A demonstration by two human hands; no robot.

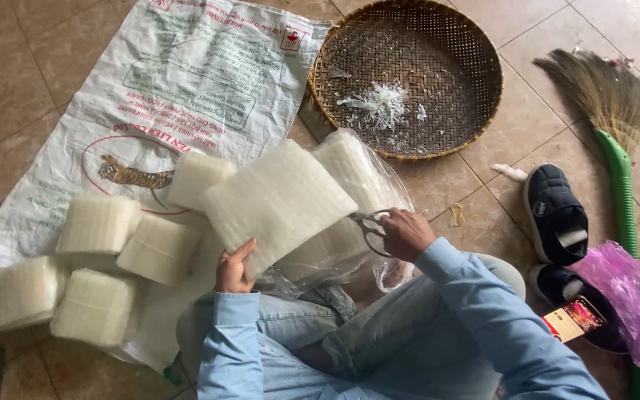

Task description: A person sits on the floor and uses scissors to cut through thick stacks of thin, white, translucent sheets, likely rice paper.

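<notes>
— On the tiled floor (24,67), how far has the cutting got?

— Judging by what lies about, it is well under way. Five cut white noodle blocks (98,222) already sit on the spread woven sack (209,74): two at its near left edge, two in the middle, one higher up by the printed animal. More uncut sheets wait in the clear plastic bag (368,174) on the lap, so a good share looks left to do.

— And the hands?

— The left hand (232,268) is closed on the lower corner of a large white noodle sheet (275,200), holding it up above the knees. The right hand (407,233) grips a pair of metal scissors (370,228), fingers through the loops, blades at the sheet's right edge. I cannot tell whether the blades have bitten in yet.

— Any trimmings?

— A small heap of white scraps lies in the round bamboo tray (483,67) beyond the bag.

— Packaging and labels?

— The sack is white, with green print in framed panels, a red oval around a striped tiger at its lower middle, and a small red square mark at the top right corner. A crumpled pink plastic bag (624,296) lies at far right, beside dark shoes (553,215) and a green-handled broom (616,126). A phone (573,318) with a lit screen rests near it.
</notes>
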